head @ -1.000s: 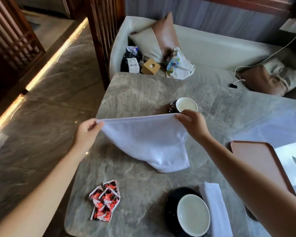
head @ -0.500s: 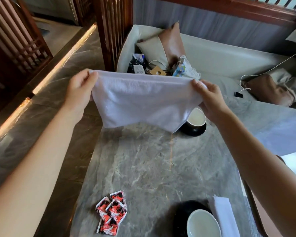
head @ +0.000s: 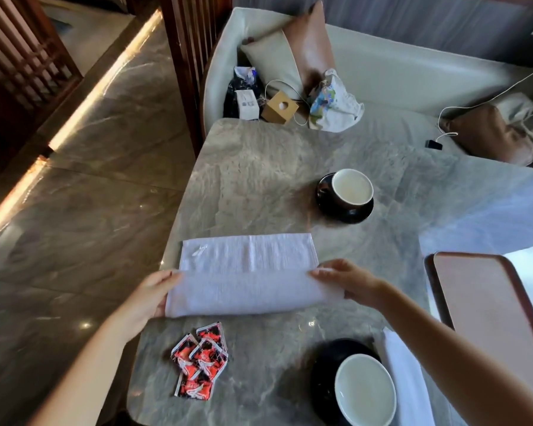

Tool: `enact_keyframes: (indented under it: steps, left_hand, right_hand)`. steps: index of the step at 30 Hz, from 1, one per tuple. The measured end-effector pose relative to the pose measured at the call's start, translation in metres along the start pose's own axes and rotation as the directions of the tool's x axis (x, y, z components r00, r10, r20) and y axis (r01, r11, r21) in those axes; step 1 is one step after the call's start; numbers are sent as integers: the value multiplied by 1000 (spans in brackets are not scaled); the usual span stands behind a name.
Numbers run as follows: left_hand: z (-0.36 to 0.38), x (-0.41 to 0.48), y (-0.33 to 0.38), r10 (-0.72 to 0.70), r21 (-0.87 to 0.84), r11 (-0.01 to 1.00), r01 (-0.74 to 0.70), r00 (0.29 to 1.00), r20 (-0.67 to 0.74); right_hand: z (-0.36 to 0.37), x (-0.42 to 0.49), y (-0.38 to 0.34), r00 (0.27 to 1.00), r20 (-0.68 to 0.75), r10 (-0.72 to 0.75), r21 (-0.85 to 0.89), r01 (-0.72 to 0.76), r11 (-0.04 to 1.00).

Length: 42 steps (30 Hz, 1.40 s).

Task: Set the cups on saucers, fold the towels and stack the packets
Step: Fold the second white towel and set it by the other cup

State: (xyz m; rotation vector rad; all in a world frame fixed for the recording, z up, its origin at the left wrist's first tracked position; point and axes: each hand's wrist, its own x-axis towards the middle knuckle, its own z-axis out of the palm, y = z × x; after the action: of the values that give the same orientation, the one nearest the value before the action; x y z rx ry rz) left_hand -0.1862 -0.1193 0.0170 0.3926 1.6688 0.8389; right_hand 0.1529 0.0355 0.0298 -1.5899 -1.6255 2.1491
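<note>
White towel (head: 250, 272) lies flat on grey marble bench (head: 259, 167), left-centre, long side running L-R. Near part is folded up over the far part, so a rounded fold faces the person and a single layer shows at the far side, w/ a small embroidered mark near its far-left corner.

Left hand (head: 153, 295) at towel's left end: grip closed on the end of the fold, thumb on top, fingers mostly hidden under the cloth. Right hand (head: 345, 279) at right end: grip closed on the top layer's corner, fingertips (head: 319, 273) on the cloth. Both hands a bit blurred.

Far cup (head: 353, 187), white inside, sits upright on black far saucer (head: 348, 213), beyond the towel and to the right, apart from it. Near cup (head: 365, 392) sits on black near saucer (head: 323, 373) at the bench's front edge. Second towel (head: 403, 379), white and already folded into a narrow strip, lies just right of near saucer, partly under the right forearm; can't tell if they touch.

Packets (head: 200, 361), red/black, sit in a loose overlapping heap at front-left, near the white towel's fold, not touching it. Not a neat stack.

Pink tray (head: 486, 318) w/ dark rim on the bench's right side. Behind the bench a pale sofa (head: 397, 72) w/ cushion (head: 293, 53), wooden tissue box (head: 280, 107), printed bag (head: 333, 106), white cable (head: 474, 103). Polished stone floor (head: 90, 179) on the left.
</note>
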Motion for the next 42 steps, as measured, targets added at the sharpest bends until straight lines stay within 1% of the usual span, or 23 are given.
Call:
enact_keyframes:
  steps: [3,6,7,9,11,13,15,19,22,25,28,33,36,37,38,39,40,41,42]
  left_hand:
    - [2,-4,-19,-76,53,996,75,997,24]
    - [3,2,-19,-60,69,996,59,998,7]
    - [3,5,-16,-37,76,996,38,999,-15]
    - [5,15,-9,38,83,996,-33,997,-68]
    - [7,26,-1,127,94,989,-116,985,-115]
    - [9,40,5,191,114,978,-175,971,-143]
    - [11,51,10,225,128,970,-205,961,-161]
    - [15,69,15,258,156,961,-230,947,-190]
    - [16,80,17,257,160,961,-227,944,-207]
    - [17,87,18,301,187,947,-263,927,-222]
    - [20,92,15,309,219,941,-259,922,-234]
    - [21,99,14,330,240,931,-273,913,-241]
    - [21,99,17,345,286,917,-277,911,-224]
    - [20,96,18,368,340,897,-282,903,-221]
    - [18,94,18,404,435,856,-278,886,-228]
    - [17,91,18,458,571,781,-253,854,-247]
    - [16,88,16,533,707,674,-213,803,-267]
    - [17,84,13,624,817,544,-193,744,-240]
    - [21,79,10,715,884,404,-235,685,-144]
  right_hand:
    - [10,-3,25,996,2,89,-36,-89,995]
    - [12,-1,27,993,-1,120,-40,-120,992]
    - [11,2,23,994,-28,106,-36,-107,994]
    - [8,11,12,989,-148,30,-53,-38,998]
    - [3,24,-1,955,-280,-98,-124,65,990]
    - [0,39,-10,917,-351,-187,-173,133,976]
    - [-1,54,-13,892,-398,-213,-203,141,969]
    - [0,81,-11,858,-471,-205,-257,89,962]
    - [2,95,-10,838,-510,-194,-269,60,961]
    - [3,104,-9,821,-544,-172,-259,30,966]
    - [3,110,-7,806,-570,-157,-265,1,964]
    - [2,116,-6,808,-571,-146,-254,-5,967]
    - [5,112,-8,815,-561,-146,-289,-28,957]
    - [7,110,-9,808,-565,-171,-354,-50,934]
    - [9,106,-11,788,-567,-240,-492,-90,866]
    - [12,102,-11,758,-549,-353,-662,-136,737]
    - [16,98,-11,729,-492,-476,-800,-163,577]
    - [24,94,-11,707,-407,-578,-884,-146,445]
    - [37,90,-12,697,-314,-645,-930,-88,358]
